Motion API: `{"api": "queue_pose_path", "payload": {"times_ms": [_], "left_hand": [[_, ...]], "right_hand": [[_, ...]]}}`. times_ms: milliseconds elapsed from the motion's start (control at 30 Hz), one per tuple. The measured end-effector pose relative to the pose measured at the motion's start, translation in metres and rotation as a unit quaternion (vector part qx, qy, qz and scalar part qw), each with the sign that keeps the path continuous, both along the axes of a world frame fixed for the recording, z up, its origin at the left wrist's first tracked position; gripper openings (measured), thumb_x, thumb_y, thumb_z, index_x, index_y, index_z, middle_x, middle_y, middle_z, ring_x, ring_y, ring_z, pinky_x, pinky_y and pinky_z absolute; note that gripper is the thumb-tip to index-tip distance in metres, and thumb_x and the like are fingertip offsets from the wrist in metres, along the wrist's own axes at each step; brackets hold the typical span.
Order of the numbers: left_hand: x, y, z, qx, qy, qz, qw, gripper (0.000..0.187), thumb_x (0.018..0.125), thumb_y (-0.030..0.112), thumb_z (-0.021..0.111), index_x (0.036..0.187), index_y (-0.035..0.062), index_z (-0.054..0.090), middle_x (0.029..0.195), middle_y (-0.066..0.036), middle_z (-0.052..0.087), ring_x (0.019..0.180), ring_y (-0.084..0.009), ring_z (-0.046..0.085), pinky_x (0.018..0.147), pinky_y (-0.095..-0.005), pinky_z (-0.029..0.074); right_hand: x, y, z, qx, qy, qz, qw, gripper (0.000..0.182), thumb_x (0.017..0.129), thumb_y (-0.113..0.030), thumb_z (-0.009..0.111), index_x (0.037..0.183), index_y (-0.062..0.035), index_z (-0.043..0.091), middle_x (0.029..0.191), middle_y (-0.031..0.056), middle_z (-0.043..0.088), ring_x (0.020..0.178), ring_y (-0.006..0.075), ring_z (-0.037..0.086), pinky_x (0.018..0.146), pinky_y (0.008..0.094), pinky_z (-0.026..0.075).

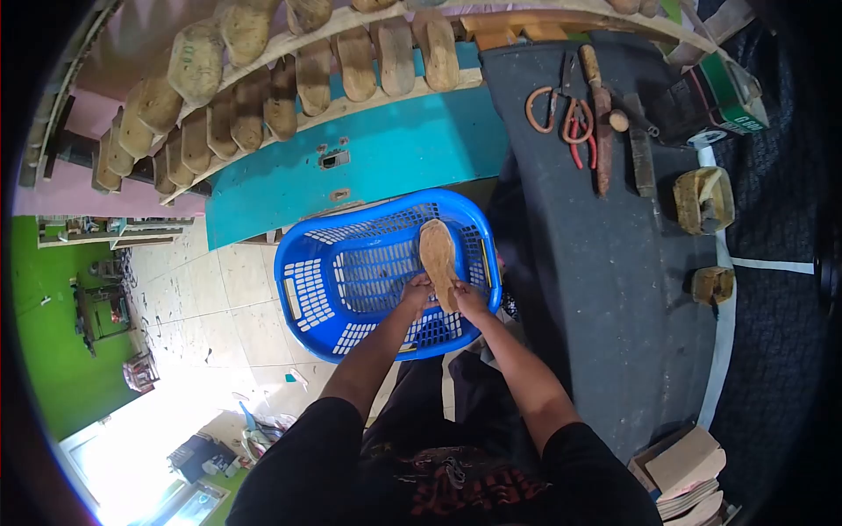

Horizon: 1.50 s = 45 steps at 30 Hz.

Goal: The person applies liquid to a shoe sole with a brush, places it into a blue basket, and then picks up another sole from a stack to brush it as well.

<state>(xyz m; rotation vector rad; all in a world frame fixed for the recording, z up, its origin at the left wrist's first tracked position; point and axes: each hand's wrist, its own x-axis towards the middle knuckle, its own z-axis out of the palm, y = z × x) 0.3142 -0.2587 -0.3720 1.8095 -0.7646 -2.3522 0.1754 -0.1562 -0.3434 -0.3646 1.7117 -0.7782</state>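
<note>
A brown wooden shoe form (437, 254) is held over a blue plastic basket (303, 232), its broad end pointing away from me. My left hand (419, 291) grips the lower left side of the form. On the other side my right hand (467, 296) holds its narrow end. Both hands are closed on it, though the fingertips are partly hidden. Through the basket's slotted bottom and walls, nothing else shows inside.
Many wooden shoe forms (358, 63) line racks above a turquoise board (412, 149). On the dark worktable (605, 307) at right lie scissors (541, 110), red-handled pliers (583, 149), a file (643, 162) and two containers (703, 202). Brown sheets (688, 465) are stacked lower right.
</note>
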Motion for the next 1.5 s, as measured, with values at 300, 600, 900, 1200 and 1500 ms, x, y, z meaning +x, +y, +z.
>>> {"api": "queue_pose_path", "payload": {"times_ms": [300,600,900,1200,1500], "left_hand": [[-0.021,-0.015,-0.017,-0.042,-0.101,-0.045,0.993,0.062,0.102,0.017,0.057,0.16,0.0161,0.037,0.148,-0.011,0.056,0.128,-0.028,0.057,0.092,-0.0521,0.055],[0.023,-0.001,0.007,0.001,-0.034,-0.087,0.996,0.064,0.105,0.035,0.05,0.162,0.0159,0.03,0.153,-0.011,0.053,0.136,-0.0321,0.053,0.108,-0.0584,0.042],[0.016,0.025,0.121,-0.015,0.007,-0.162,0.987,0.031,0.106,0.031,0.051,0.13,0.0127,0.058,0.114,-0.005,0.065,0.105,-0.0243,0.066,0.09,-0.0449,0.053],[-0.091,0.056,0.238,-0.025,0.207,-0.384,0.9,0.014,0.106,0.026,0.055,0.105,0.0141,0.061,0.091,-0.001,0.061,0.086,-0.0166,0.065,0.079,-0.0327,0.054],[-0.199,0.179,0.371,-0.007,0.364,-0.585,0.725,0.026,0.107,0.024,0.053,0.127,0.0086,0.058,0.11,-0.005,0.065,0.101,-0.0154,0.066,0.088,-0.0308,0.053]], "right_hand": [[-0.01,-0.011,-0.058,0.07,0.084,0.0,0.994,0.043,0.098,-0.019,0.053,0.137,-0.0031,0.061,0.119,0.0224,0.072,0.115,0.0378,0.068,0.102,0.0422,0.051],[-0.019,0.026,0.02,0.007,-0.026,0.007,1.0,0.026,0.1,-0.015,0.062,0.125,-0.0103,0.067,0.102,0.0031,0.072,0.069,0.0113,0.065,0.058,0.0275,0.051],[-0.038,0.093,0.198,-0.058,-0.068,-0.064,0.994,0.024,0.102,-0.018,0.062,0.123,-0.0069,0.067,0.106,0.0015,0.071,0.084,0.0124,0.065,0.073,0.0305,0.054],[-0.022,0.169,0.271,-0.191,-0.001,-0.303,0.934,0.024,0.104,-0.017,0.058,0.126,-0.0083,0.064,0.108,-0.0002,0.072,0.086,0.0085,0.064,0.075,0.0271,0.052],[-0.019,0.313,0.357,-0.236,0.243,-0.566,0.751,0.022,0.102,-0.009,0.057,0.122,-0.0038,0.065,0.105,0.0033,0.073,0.082,0.0098,0.065,0.073,0.0238,0.052]]}}
